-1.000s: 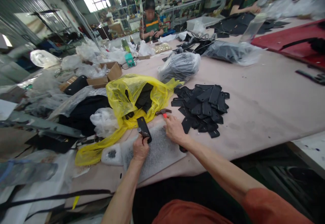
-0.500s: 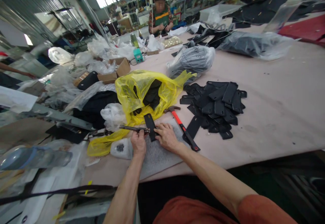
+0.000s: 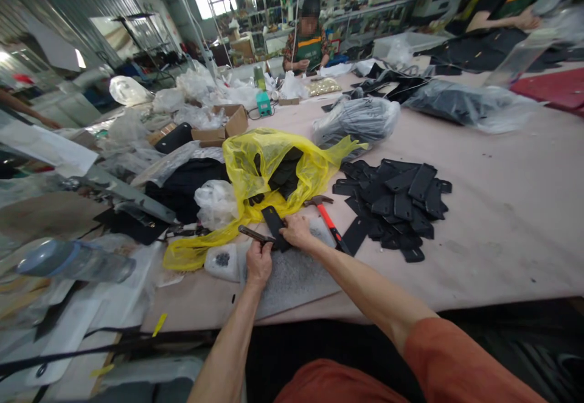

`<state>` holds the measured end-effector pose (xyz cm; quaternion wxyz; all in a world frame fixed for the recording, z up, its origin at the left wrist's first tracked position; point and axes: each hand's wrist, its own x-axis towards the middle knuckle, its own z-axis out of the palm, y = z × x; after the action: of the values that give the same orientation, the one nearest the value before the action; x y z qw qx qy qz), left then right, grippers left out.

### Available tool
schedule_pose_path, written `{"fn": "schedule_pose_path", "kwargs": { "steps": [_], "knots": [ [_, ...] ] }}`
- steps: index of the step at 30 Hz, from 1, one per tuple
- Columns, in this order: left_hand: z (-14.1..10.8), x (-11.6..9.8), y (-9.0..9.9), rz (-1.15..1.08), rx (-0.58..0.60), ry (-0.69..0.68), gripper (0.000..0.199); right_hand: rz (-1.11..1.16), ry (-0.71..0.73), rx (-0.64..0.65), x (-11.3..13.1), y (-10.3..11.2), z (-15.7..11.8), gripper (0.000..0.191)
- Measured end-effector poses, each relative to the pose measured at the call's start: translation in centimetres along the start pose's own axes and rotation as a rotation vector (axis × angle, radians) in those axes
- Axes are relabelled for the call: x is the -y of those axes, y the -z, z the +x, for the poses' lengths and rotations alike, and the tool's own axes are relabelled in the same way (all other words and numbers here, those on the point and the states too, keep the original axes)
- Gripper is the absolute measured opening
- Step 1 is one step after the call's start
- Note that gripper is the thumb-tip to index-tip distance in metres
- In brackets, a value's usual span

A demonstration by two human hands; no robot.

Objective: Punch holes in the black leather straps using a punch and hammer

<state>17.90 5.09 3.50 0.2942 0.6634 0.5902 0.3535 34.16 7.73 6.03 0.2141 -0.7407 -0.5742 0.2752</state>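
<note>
My left hand (image 3: 259,263) is closed around a slim metal hand tool (image 3: 253,234), whose exact kind I cannot make out. The tool's right end meets the side of a flat black strip (image 3: 274,219) with a small slot near its far end. My right hand (image 3: 297,232) grips the strip's right edge, fingers bent over it. Beneath both hands lies a speckled grey mat (image 3: 296,284). Just right of my right hand rests a hammer (image 3: 327,217) with a red and black handle, partly hidden by my forearm. Another black piece (image 3: 356,234) lies under or beside the handle.
A heap of black strips (image 3: 401,202) sits to the right. Behind my hands, an open yellow bag (image 3: 241,153) holds dark pieces. A white block (image 3: 221,263) with a dark patch stands left. Farther back are a clear bundle (image 3: 358,120), cardboard box (image 3: 232,124) and a seated person (image 3: 310,47).
The view has shifted, so the table sits lower and farther right. My right hand's fingers have drawn together on the strip's edge, and the strip and tool lie more slanted.
</note>
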Motion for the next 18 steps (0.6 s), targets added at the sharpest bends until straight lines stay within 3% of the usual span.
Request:
{"fn": "schedule_pose_path", "kwargs": {
  "steps": [3, 5, 8, 13, 16, 18],
  "knots": [
    [-0.1, 0.5, 0.2, -0.012, -0.109, 0.049, 0.024, 0.080, -0.062, -0.053, 1.0, 0.1, 0.1, 0.026],
    [-0.2, 0.9, 0.3, -0.041, -0.166, 0.100, 0.025, 0.138, -0.075, -0.109, 0.3, 1.4, -0.4, 0.029],
    [-0.1, 1.4, 0.4, -0.049, -0.165, 0.141, 0.026, 0.187, -0.131, -0.208, -3.5, 5.0, -2.2, 0.030],
    [0.7, 2.1, -0.1, -0.019, -0.104, 0.135, 0.025, 0.146, -0.447, -0.342, -11.6, 10.3, -7.8, 0.032],
    [0.7, 1.7, -0.1, -0.075, -0.073, 0.170, 0.025, 0.109, -0.559, -0.327, -13.7, 11.0, -10.6, 0.029],
    [0.1, 0.8, 0.3, -0.118, -0.041, 0.186, 0.025, 0.020, -0.625, -0.293, -13.5, 10.1, -11.1, 0.031]
  ]
}}
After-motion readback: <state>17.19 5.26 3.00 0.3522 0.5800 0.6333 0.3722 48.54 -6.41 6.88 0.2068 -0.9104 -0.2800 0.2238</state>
